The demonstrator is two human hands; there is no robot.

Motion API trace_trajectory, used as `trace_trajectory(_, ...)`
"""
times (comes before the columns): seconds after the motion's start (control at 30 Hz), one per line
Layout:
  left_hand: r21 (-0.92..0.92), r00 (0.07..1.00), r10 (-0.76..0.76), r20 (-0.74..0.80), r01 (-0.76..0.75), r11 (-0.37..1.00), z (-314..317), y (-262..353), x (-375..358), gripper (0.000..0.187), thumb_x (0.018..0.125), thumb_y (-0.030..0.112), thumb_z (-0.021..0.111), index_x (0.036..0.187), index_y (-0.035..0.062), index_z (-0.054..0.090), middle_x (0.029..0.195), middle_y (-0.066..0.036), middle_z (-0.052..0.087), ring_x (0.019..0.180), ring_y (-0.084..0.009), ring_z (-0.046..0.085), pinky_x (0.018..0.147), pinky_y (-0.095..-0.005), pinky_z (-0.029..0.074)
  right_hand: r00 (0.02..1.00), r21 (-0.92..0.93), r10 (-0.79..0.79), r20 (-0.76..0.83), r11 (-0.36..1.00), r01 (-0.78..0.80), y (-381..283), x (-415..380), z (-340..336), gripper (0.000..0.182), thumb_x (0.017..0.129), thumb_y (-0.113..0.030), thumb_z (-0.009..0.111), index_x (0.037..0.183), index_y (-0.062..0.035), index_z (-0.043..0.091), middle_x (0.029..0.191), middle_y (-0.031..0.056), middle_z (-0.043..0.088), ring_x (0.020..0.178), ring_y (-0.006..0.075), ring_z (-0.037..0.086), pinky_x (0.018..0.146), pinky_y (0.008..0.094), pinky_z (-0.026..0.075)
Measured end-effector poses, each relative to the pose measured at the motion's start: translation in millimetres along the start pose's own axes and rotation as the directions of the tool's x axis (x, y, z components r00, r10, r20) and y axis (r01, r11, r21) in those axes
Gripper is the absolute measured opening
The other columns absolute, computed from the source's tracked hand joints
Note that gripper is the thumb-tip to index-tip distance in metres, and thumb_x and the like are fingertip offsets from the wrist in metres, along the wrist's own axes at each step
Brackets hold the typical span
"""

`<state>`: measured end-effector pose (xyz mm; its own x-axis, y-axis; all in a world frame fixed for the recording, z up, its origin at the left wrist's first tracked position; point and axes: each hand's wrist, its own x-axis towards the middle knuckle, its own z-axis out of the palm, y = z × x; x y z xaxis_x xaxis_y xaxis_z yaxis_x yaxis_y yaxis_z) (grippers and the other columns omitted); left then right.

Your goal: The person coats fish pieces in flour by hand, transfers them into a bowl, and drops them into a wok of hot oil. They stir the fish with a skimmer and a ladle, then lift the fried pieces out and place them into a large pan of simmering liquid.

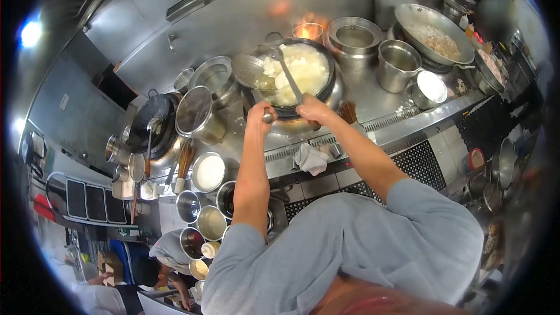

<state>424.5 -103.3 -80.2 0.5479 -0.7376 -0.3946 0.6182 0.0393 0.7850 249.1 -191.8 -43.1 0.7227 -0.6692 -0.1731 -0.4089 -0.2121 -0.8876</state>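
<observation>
My left hand [262, 115] is closed round the handle of a perforated skimmer [247, 70], whose round bowl lies over the left side of the wok. My right hand [314, 109] grips the handle of a long metal ladle [287, 74] that reaches into the wok; its head is hard to make out. Pale, lumpy food [307, 69] in light liquid fills much of the wok [335, 81]. Both hands are at the wok's near side, a short way apart.
Flames [309, 29] rise behind the wok. Metal pots [399, 65] and a wide pan of food [434, 38] stand right; a second wok [153, 114] and a steel pot [200, 115] stand left. A cloth [311, 158] hangs at the front edge. Co-workers [153, 268] are lower left.
</observation>
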Motion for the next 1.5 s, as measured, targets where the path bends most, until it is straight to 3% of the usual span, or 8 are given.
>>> trace_trajectory(0.23, -0.211, 0.998, -0.018, 0.055, 0.030, 0.977, -4, -7, 16, 0.009, 0.078, -0.001, 0.049, 0.071, 0.0037, 0.044, 0.058, -0.008, 0.046, 0.046, -0.0164, 0.046, 0.041, -0.0291, 0.039, 0.995, 0.153, -0.064, 0.073, 0.987, 0.052, 8, 0, 20, 0.034, 0.068, -0.012, 0.053, 0.089, 0.0154, 0.048, 0.060, 0.0173, 0.057, 0.052, 0.0238, 0.059, 0.049, 0.0381, 0.046)
trace_trajectory(0.4, -0.395, 0.994, 0.006, 0.111, 0.039, 0.918, -20, -5, 6, 0.011, 0.078, 0.000, 0.049, 0.070, 0.0050, 0.043, 0.061, -0.006, 0.046, 0.047, -0.0133, 0.045, 0.041, -0.0266, 0.040, 0.999, 0.011, -0.040, 0.033, 0.999, 0.039, -1, -30, -10, 0.034, 0.075, -0.012, 0.050, 0.102, 0.0083, 0.043, 0.063, 0.0140, 0.054, 0.045, 0.0214, 0.053, 0.043, 0.0351, 0.041)
trace_trajectory(0.7, -0.285, 0.986, 0.041, 0.164, 0.008, 0.958, -11, 17, -21, 0.014, 0.077, 0.002, 0.053, 0.068, 0.0051, 0.043, 0.060, -0.003, 0.042, 0.050, -0.0118, 0.042, 0.044, -0.0235, 0.035, 0.999, 0.113, -0.046, -0.004, 0.992, 0.046, 25, -69, -6, 0.039, 0.079, -0.013, 0.051, 0.114, 0.0025, 0.043, 0.062, 0.0117, 0.051, 0.042, 0.0195, 0.051, 0.042, 0.0353, 0.041)
trace_trajectory(0.77, -0.407, 0.936, 0.043, 0.349, 0.110, 0.907, -14, 11, -26, 0.012, 0.078, 0.003, 0.053, 0.069, 0.0046, 0.044, 0.062, -0.002, 0.042, 0.050, -0.0103, 0.041, 0.043, -0.0225, 0.034, 0.993, -0.015, -0.116, -0.009, 0.993, 0.116, 31, -44, 1, 0.040, 0.078, -0.014, 0.051, 0.114, 0.0029, 0.042, 0.064, 0.0145, 0.054, 0.042, 0.0211, 0.052, 0.041, 0.0373, 0.041)
trace_trajectory(0.97, -0.407, 0.957, -0.007, 0.289, 0.130, 0.904, -3, -4, -43, 0.009, 0.076, 0.002, 0.055, 0.074, 0.0024, 0.046, 0.063, -0.002, 0.044, 0.051, -0.0098, 0.042, 0.043, -0.0216, 0.034, 0.991, -0.075, -0.075, 0.110, 0.994, 0.084, 17, -24, -16, 0.042, 0.079, -0.016, 0.052, 0.116, 0.0017, 0.042, 0.063, 0.0135, 0.055, 0.043, 0.0209, 0.052, 0.041, 0.0368, 0.042)
trace_trajectory(1.1, -0.397, 0.958, 0.013, 0.286, 0.106, 0.912, -7, -5, -34, 0.009, 0.077, 0.002, 0.055, 0.077, 0.0002, 0.047, 0.064, -0.003, 0.045, 0.050, -0.0098, 0.042, 0.043, -0.0218, 0.035, 0.994, 0.020, -0.103, 0.027, 0.995, 0.103, 24, -74, -27, 0.050, 0.080, -0.014, 0.052, 0.125, -0.0003, 0.038, 0.062, 0.0081, 0.053, 0.040, 0.0146, 0.048, 0.039, 0.0310, 0.040)
trace_trajectory(1.3, -0.472, 0.934, 0.004, 0.359, 0.178, 0.863, 5, 0, -44, 0.009, 0.078, 0.001, 0.054, 0.081, -0.0008, 0.046, 0.066, -0.001, 0.044, 0.051, -0.0066, 0.042, 0.043, -0.0192, 0.035, 0.993, 0.228, -0.113, 0.011, 0.968, 0.108, 41, -94, 5, 0.039, 0.078, -0.012, 0.050, 0.112, 0.0044, 0.042, 0.060, 0.0120, 0.052, 0.043, 0.0183, 0.052, 0.039, 0.0345, 0.039)
trace_trajectory(1.5, -0.543, 0.847, -0.082, 0.526, 0.408, 0.734, 5, -19, -36, 0.017, 0.078, 0.001, 0.055, 0.088, -0.0034, 0.042, 0.067, 0.000, 0.042, 0.054, -0.0062, 0.043, 0.044, -0.0190, 0.035, 0.993, 0.162, -0.048, 0.109, 0.986, 0.030, 18, -52, -7, 0.033, 0.077, -0.013, 0.051, 0.105, 0.0034, 0.042, 0.060, 0.0103, 0.050, 0.042, 0.0186, 0.050, 0.039, 0.0345, 0.038)
